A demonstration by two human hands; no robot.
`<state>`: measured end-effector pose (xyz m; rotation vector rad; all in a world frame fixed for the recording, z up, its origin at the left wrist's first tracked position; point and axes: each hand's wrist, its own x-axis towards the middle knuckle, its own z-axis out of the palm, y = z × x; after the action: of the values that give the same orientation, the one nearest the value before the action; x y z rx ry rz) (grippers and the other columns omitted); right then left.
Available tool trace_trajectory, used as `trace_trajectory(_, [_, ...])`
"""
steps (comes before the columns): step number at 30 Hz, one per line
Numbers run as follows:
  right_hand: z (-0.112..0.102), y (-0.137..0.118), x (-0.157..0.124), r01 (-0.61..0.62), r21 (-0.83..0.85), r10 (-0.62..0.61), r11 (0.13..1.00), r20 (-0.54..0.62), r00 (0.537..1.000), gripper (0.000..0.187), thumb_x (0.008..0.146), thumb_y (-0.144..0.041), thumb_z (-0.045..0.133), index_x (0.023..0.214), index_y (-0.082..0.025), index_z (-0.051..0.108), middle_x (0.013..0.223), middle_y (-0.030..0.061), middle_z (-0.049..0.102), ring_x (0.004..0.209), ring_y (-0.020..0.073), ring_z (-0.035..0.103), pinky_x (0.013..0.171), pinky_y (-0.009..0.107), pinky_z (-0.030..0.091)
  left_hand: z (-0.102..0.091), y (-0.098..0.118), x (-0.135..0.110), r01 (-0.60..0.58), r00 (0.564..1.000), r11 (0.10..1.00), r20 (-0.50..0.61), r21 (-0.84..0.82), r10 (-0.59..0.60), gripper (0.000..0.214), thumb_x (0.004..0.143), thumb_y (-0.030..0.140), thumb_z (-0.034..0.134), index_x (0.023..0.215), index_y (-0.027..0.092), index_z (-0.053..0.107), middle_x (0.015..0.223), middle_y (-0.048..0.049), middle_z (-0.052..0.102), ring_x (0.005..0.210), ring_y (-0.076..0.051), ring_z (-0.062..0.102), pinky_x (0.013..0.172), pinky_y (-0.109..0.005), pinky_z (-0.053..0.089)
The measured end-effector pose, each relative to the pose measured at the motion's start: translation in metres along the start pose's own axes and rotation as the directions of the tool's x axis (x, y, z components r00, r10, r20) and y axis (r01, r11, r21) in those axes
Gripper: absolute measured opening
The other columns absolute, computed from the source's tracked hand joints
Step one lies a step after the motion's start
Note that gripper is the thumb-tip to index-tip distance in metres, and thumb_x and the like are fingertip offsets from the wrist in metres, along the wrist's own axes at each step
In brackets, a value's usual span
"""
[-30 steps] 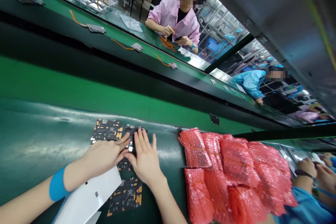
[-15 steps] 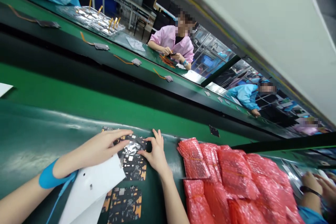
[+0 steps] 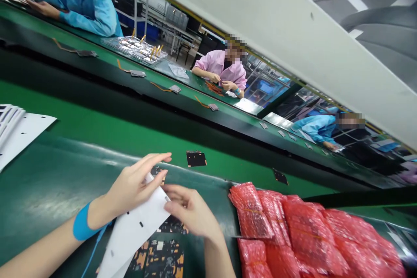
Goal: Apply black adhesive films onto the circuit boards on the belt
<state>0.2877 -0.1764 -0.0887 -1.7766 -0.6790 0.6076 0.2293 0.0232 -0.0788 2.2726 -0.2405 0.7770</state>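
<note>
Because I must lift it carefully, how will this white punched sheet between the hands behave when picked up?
The white sheet is probably light and rather floppy, since it looks thin and its lower end seems to split into layers. The punched holes may be weak spots where it could crease or tear. Its smooth-looking face may slip if held loosely.

The left hand (image 3: 133, 186) and right hand (image 3: 192, 210) are bare, with slim fingers and short nails. The left forearm (image 3: 39, 247) and right forearm (image 3: 218, 260) are bare too, running to the near edge of the view with no sleeve showing. Around the left wrist sits a wide, smooth blue band (image 3: 81, 222), snug against the skin. A thin blue cord (image 3: 96, 243) leaves the band and runs toward the near edge.
</note>
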Motion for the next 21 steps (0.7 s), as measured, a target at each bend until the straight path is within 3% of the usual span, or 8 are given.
trace_trajectory(2, [0.012,-0.016,-0.015,-0.016,0.032,0.016,0.999,0.019,1.000,0.036,0.095,-0.050,0.061,0.093,-0.020,0.081,0.074,-0.0001,0.074,0.063,0.0149,0.063,0.063,0.023,0.051,-0.004,0.004,0.001,-0.009,0.999,0.999,-0.050,0.048,0.011,0.033,0.103,0.024,0.052,0.136,0.018,0.051,0.119,-0.0064,0.069,0.092,-0.009,0.069,0.081,-0.017,0.055])
trace_trajectory(4, [0.012,-0.028,-0.020,-0.022,-0.038,0.017,0.999,-0.115,0.993,0.034,0.094,-0.043,0.062,0.078,-0.018,0.079,0.065,-0.0019,0.069,0.056,0.0121,0.057,0.057,0.020,0.044,-0.011,0.007,0.002,0.047,0.993,0.993,-0.112,0.112,-0.034,0.037,0.103,0.037,0.055,0.134,0.017,0.051,0.115,-0.0072,0.065,0.088,-0.010,0.066,0.081,-0.020,0.055])
trace_trajectory(7, [0.004,-0.036,-0.018,0.009,-0.155,-0.049,0.988,-0.254,0.966,0.032,0.094,-0.040,0.064,0.073,-0.019,0.076,0.061,-0.0023,0.068,0.056,0.0121,0.056,0.056,0.021,0.041,-0.023,0.006,0.000,0.186,0.975,0.972,-0.152,0.141,-0.164,0.043,0.095,0.059,0.059,0.109,0.018,0.057,0.100,-0.0037,0.065,0.086,-0.015,0.066,0.075,-0.024,0.053])
trace_trajectory(11, [0.001,-0.040,-0.021,0.112,-0.326,-0.224,0.939,-0.332,0.916,0.026,0.097,-0.034,0.064,0.077,-0.022,0.077,0.067,-0.0018,0.074,0.059,0.0137,0.066,0.059,0.021,0.045,-0.039,0.004,-0.004,0.306,0.940,0.952,0.156,-0.006,-0.302,0.040,0.093,0.062,0.061,0.089,0.022,0.063,0.086,0.0030,0.068,0.077,-0.014,0.064,0.066,-0.024,0.047])
trace_trajectory(13, [0.003,-0.043,-0.026,0.172,-0.423,-0.344,0.889,-0.372,0.862,0.024,0.098,-0.029,0.064,0.079,-0.023,0.076,0.071,-0.0020,0.077,0.063,0.0144,0.070,0.061,0.021,0.048,-0.044,0.006,-0.003,0.278,0.945,0.960,0.189,-0.043,-0.266,0.036,0.095,0.059,0.060,0.087,0.025,0.070,0.089,0.0042,0.071,0.083,-0.014,0.065,0.075,-0.024,0.048])
trace_trajectory(15, [0.004,-0.048,-0.029,0.242,-0.516,-0.475,0.822,-0.386,0.791,0.023,0.100,-0.026,0.062,0.080,-0.024,0.074,0.072,-0.0025,0.078,0.063,0.0145,0.072,0.065,0.023,0.052,-0.049,0.010,-0.003,0.219,0.969,0.975,0.125,-0.049,-0.211,0.033,0.093,0.058,0.063,0.084,0.028,0.074,0.088,0.0044,0.072,0.088,-0.015,0.064,0.081,-0.024,0.047])
trace_trajectory(17, [0.005,-0.054,-0.031,0.324,-0.587,-0.600,0.742,-0.366,0.711,0.020,0.101,-0.021,0.061,0.085,-0.024,0.073,0.076,-0.0036,0.080,0.064,0.0134,0.073,0.074,0.025,0.055,-0.053,0.015,-0.003,0.223,0.967,0.972,0.144,-0.078,-0.211,0.033,0.089,0.058,0.068,0.078,0.027,0.075,0.079,0.0036,0.070,0.081,-0.015,0.063,0.075,-0.022,0.047])
trace_trajectory(21, [0.007,-0.061,-0.032,0.439,-0.656,-0.743,0.614,-0.293,0.601,0.018,0.099,-0.007,0.059,0.098,-0.021,0.070,0.089,-0.0040,0.082,0.075,0.0093,0.077,0.095,0.024,0.050,-0.054,0.027,-0.008,0.408,0.854,0.887,0.433,-0.214,-0.288,0.031,0.087,0.052,0.070,0.081,0.023,0.078,0.071,0.0032,0.070,0.064,-0.011,0.061,0.058,-0.017,0.045])
